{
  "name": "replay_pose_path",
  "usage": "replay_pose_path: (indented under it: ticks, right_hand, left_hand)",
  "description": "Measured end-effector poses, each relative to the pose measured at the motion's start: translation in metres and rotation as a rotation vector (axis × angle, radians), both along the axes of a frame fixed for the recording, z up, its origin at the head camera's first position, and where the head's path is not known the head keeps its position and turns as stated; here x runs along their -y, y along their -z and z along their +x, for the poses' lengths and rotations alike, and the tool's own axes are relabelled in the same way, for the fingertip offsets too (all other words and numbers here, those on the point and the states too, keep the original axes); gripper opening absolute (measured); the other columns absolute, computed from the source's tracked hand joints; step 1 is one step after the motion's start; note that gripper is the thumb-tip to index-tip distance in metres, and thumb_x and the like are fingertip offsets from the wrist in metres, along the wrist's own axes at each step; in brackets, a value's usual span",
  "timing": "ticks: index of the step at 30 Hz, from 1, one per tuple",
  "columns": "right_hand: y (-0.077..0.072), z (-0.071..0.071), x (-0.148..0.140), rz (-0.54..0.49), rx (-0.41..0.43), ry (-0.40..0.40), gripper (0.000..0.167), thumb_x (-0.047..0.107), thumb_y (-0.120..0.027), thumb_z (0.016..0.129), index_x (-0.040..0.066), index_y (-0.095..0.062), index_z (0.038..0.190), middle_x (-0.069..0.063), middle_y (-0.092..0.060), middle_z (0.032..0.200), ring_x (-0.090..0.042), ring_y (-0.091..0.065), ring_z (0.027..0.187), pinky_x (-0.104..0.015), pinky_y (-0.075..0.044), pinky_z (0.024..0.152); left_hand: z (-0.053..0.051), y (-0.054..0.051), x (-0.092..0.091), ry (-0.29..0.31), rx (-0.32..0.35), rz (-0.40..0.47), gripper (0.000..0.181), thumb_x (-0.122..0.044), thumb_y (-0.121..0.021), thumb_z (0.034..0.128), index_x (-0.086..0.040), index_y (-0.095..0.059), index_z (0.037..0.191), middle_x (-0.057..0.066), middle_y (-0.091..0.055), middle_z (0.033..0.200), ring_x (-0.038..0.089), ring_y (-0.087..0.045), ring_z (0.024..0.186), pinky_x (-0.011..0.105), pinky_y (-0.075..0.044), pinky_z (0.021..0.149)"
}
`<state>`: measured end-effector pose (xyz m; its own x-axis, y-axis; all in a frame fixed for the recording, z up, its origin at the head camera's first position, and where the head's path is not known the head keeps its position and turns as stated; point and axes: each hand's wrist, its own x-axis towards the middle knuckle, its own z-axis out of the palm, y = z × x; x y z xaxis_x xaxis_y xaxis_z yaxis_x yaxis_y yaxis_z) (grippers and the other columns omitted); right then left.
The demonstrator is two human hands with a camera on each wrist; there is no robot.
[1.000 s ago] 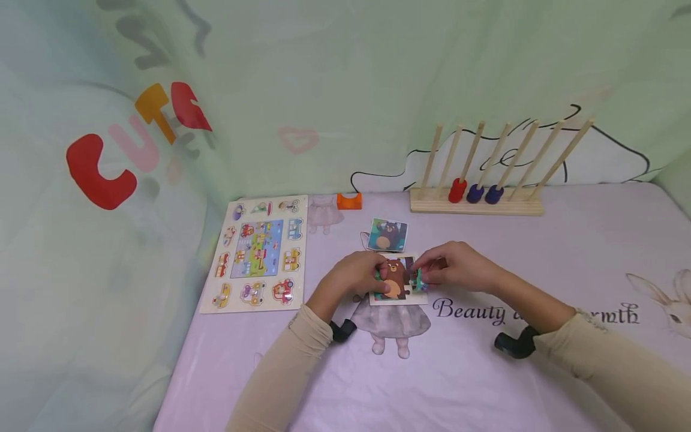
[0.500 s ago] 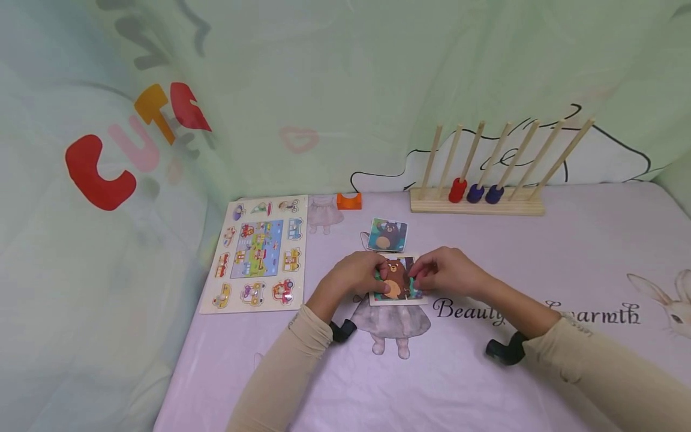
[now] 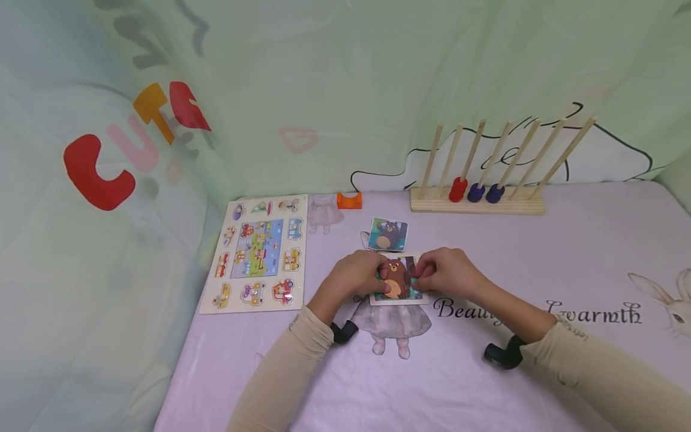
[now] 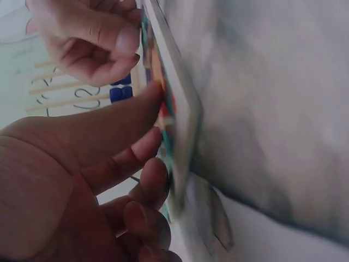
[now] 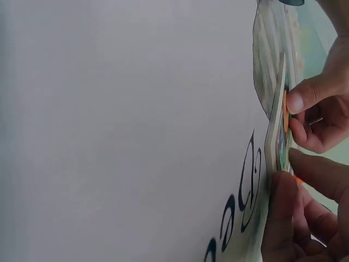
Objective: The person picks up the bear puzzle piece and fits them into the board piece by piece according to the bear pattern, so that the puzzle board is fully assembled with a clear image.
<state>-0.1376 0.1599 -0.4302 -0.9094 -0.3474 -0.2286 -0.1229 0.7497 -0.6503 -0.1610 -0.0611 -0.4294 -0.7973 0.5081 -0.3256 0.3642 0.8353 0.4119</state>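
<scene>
On the table lies a small jigsaw puzzle (image 3: 396, 289) with a brown bear, set in a pale board. My left hand (image 3: 356, 273) holds its left side; the thumb (image 4: 128, 115) lies on the picture, with the index fingertip close by. At the right edge, my right hand (image 3: 450, 273) pinches the right-hand puzzle piece (image 3: 417, 294) between thumb and index finger. That piece sits level with the rest of the picture, partly hidden by the fingers. Just behind the puzzle lies a square card (image 3: 387, 235) with a similar bear picture.
A wooden knob puzzle board (image 3: 302, 282) with vehicles lies at the left. Behind it to the right is an orange arch block (image 3: 349, 204). A wooden peg rack (image 3: 421, 206) with several upright rods and a few red and blue beads stands at the back right.
My right hand has moved left and brought the piece into the gap at the puzzle's right side. The bear picture now looks whole. My left hand has stayed in place.
</scene>
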Motion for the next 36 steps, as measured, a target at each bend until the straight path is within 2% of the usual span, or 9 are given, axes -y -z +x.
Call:
replay_pose_path:
  ticks: [3,6,11,14,16,24,36]
  right_hand:
    - [0.0,0.002,-0.005,0.014,0.0,-0.015,0.018,0.025,-0.081,0.085,0.013,-0.069,0.08,0.004,-0.06,0.064,-0.015,-0.054,0.065,-0.028,-0.042,0.06]
    - [0.0,0.004,-0.01,0.009,0.033,-0.049,0.019,0.027,-0.08,0.086,0.014,-0.068,0.08,0.004,-0.058,0.064,-0.014,-0.052,0.065,-0.028,-0.04,0.061]
    - [0.002,0.005,-0.012,-0.009,0.059,-0.104,0.02,0.027,-0.082,0.086,0.014,-0.066,0.083,0.003,-0.058,0.067,-0.014,-0.052,0.067,-0.029,-0.04,0.063]
    - [0.003,0.005,-0.011,0.001,0.048,-0.118,0.021,0.026,-0.082,0.085,0.014,-0.065,0.082,0.003,-0.056,0.068,-0.014,-0.051,0.068,-0.028,-0.04,0.063]
    - [0.004,0.005,-0.009,0.008,0.039,-0.124,0.021,0.026,-0.082,0.085,0.014,-0.065,0.082,0.004,-0.055,0.068,-0.013,-0.05,0.068,-0.028,-0.039,0.063]
    - [0.002,0.006,-0.007,0.004,0.019,-0.133,0.023,0.025,-0.084,0.084,0.013,-0.065,0.082,0.004,-0.054,0.067,-0.013,-0.049,0.068,-0.028,-0.038,0.063]
    - [0.004,0.004,-0.005,0.037,0.022,-0.108,0.023,0.026,-0.084,0.083,0.014,-0.065,0.08,0.003,-0.054,0.066,-0.014,-0.05,0.068,-0.03,-0.037,0.064]
  left_hand:
    - [0.002,-0.003,-0.004,0.033,-0.028,-0.011,0.016,-0.027,-0.079,0.0883,-0.02,-0.066,0.091,-0.005,-0.06,0.081,0.013,-0.057,0.078,0.028,-0.041,0.063]
    - [0.003,-0.001,-0.007,0.043,-0.044,0.022,0.014,-0.023,-0.076,0.0896,-0.02,-0.063,0.084,-0.006,-0.056,0.074,0.01,-0.054,0.07,0.025,-0.038,0.058]
    - [0.002,0.004,-0.013,-0.039,-0.004,0.072,0.034,-0.04,-0.076,0.0904,-0.02,-0.056,0.072,-0.008,-0.048,0.062,0.008,-0.048,0.058,0.024,-0.032,0.051]
    - [0.001,0.005,-0.016,-0.093,0.029,0.063,0.041,-0.047,-0.078,0.0877,-0.02,-0.055,0.068,-0.008,-0.047,0.06,0.009,-0.048,0.057,0.025,-0.03,0.051]
    - [0.0,0.005,-0.017,-0.109,0.035,0.044,0.043,-0.05,-0.078,0.0865,-0.02,-0.054,0.067,-0.008,-0.047,0.06,0.009,-0.048,0.057,0.025,-0.03,0.051]
    - [-0.001,0.001,-0.02,-0.141,0.043,0.015,0.044,-0.05,-0.081,0.0839,-0.02,-0.054,0.065,-0.008,-0.049,0.06,0.01,-0.05,0.058,0.025,-0.031,0.051]
    - [0.0,0.001,-0.022,-0.144,0.026,-0.023,0.042,-0.049,-0.081,0.0842,-0.019,-0.056,0.068,-0.005,-0.051,0.063,0.013,-0.052,0.06,0.026,-0.033,0.051]
